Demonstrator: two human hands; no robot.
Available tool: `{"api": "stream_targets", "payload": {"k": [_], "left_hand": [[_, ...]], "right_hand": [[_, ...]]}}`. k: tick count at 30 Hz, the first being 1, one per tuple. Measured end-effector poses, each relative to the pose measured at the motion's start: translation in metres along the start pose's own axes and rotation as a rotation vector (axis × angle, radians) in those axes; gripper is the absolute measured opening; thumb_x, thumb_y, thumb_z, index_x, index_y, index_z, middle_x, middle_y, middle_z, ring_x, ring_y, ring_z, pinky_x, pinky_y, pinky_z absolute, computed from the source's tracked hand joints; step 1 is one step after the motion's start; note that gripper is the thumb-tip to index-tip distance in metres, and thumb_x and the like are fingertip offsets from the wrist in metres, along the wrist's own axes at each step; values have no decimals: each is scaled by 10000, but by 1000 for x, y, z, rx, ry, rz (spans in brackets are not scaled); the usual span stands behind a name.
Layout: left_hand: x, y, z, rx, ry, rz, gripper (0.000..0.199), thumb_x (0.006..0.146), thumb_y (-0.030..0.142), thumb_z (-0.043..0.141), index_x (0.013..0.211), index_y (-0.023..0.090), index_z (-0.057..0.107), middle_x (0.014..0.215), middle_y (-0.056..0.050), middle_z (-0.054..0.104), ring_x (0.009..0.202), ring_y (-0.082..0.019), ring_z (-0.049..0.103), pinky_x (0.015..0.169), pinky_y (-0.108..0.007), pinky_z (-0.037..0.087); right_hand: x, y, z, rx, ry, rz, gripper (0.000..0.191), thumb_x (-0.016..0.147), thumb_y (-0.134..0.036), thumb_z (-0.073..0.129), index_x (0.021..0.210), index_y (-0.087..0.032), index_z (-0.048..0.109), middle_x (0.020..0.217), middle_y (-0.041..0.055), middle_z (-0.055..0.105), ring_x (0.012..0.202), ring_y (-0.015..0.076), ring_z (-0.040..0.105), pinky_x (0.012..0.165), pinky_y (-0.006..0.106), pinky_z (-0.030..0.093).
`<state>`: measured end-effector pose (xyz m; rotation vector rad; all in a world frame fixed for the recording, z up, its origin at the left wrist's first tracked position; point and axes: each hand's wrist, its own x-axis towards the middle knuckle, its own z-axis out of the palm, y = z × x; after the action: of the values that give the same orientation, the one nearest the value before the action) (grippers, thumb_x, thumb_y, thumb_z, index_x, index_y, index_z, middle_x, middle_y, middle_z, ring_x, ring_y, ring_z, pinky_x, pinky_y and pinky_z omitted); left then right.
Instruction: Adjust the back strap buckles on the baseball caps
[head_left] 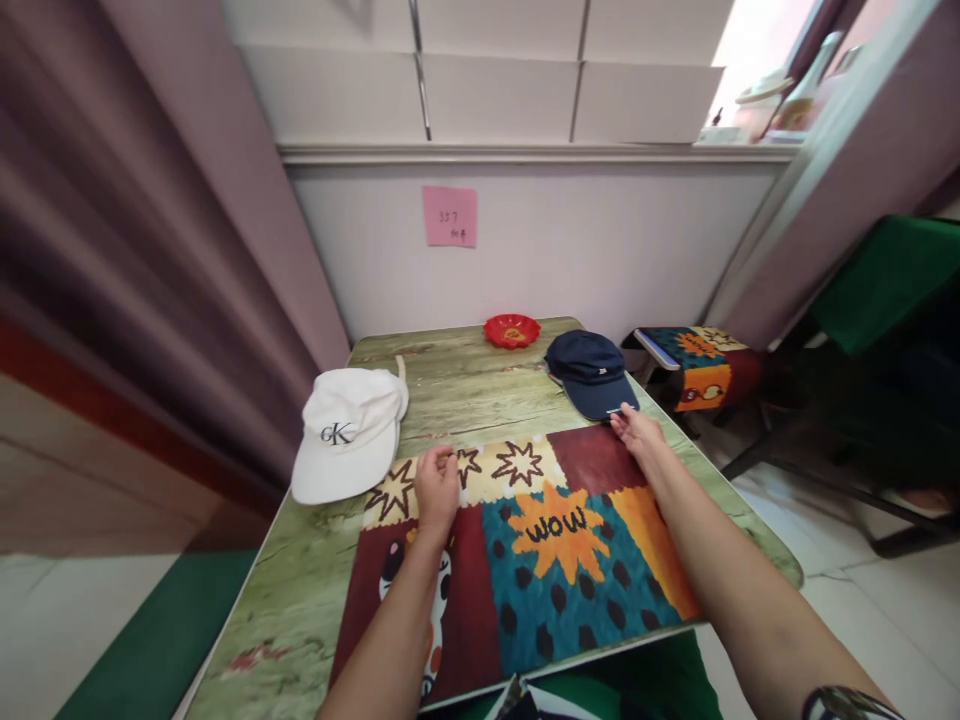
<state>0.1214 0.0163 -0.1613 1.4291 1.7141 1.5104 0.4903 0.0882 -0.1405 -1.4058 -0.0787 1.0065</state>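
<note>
Navy cloth cap (587,362) lies just beyond the right hand (637,430), its brim at the fingertips; pinched or merely touched, I can't tell. So slight a contact could slip, perhaps sending it off the nearby table (465,385) edge. That forearm slants forward and inward. The left hand (437,490) curls over the mat (525,560), fingertips hidden, left of them a white cap (352,425).
</note>
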Motion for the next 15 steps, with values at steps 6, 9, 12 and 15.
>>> {"api": "stream_targets", "payload": {"k": [6, 9, 12, 15], "left_hand": [[-4, 0, 0, -5, 8, 12, 155, 804, 273, 576, 899, 177, 653, 962, -83, 615, 797, -194, 643, 776, -371, 561], [-5, 1, 1, -9, 5, 16, 132, 804, 248, 581, 893, 181, 653, 976, -80, 611, 803, -187, 640, 775, -363, 561], [-8, 3, 3, -13, 7, 16, 112, 802, 240, 594, 881, 182, 648, 967, -75, 603, 793, -175, 628, 764, -346, 561], [-10, 6, 5, -20, 18, 18, 112, 802, 250, 607, 884, 181, 639, 973, -76, 597, 783, -166, 621, 751, -329, 561]], "right_hand": [[-18, 22, -16, -3, -11, -126, 164, 905, -216, 608, 776, -172, 518, 622, -46, 587, 505, 71, 619, 532, 172, 576], [-36, 43, -17, -29, -57, -200, 178, 875, -299, 642, 791, -173, 548, 622, -46, 598, 464, 67, 579, 471, 165, 535], [-62, 64, 0, -111, -282, -266, 253, 797, -382, 718, 786, -161, 595, 618, -19, 630, 452, 75, 558, 428, 170, 494], [-87, 83, 33, -164, -480, -285, 330, 731, -445, 768, 755, -164, 598, 599, -16, 629, 462, 76, 553, 435, 166, 476]]}}
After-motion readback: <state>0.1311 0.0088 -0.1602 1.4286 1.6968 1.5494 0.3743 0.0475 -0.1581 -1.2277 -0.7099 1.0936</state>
